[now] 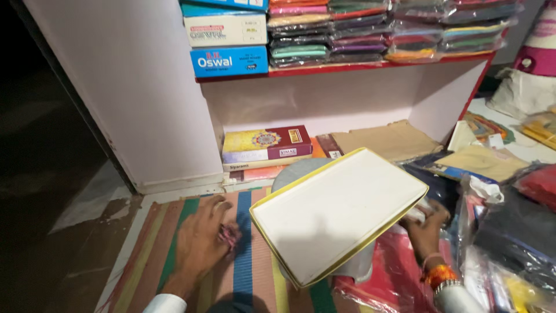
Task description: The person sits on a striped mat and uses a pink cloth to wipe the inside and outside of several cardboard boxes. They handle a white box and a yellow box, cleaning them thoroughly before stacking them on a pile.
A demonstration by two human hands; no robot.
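Nearest the camera, the left hand [200, 243] rests palm down on the striped mat [255, 272], its fingers [217, 211] curled loosely over a small pink object [229, 235] that is too small to identify; the fingers press against it rather than pinch it. A white sleeve cuff shows at the wrist.

To the right, the right hand [425, 229], with orange and silver bangles on its wrist, grips the right-hand edge of a flat white box lid with a yellow rim [339, 211]. The lid is tilted, its open underside facing up toward the camera, and it hides most of the fingers, so I cannot tell exactly how they close; they appear wrapped around the rim. The lid hangs above the mat between both hands, well clear of the left fingers.

Beneath and right of the lid lie red fabric in clear plastic [388, 272] and other bagged cloth packets [509, 243].

Farther back, the lower shelf [324, 110] of a pale cabinet holds a maroon-and-yellow gift box [266, 144] stacked on flatter boxes, beside a tan folded cloth [385, 141]. On the shelf above sit blue and white cartons [229, 40] and stacks of folded fabric in plastic [394, 26].
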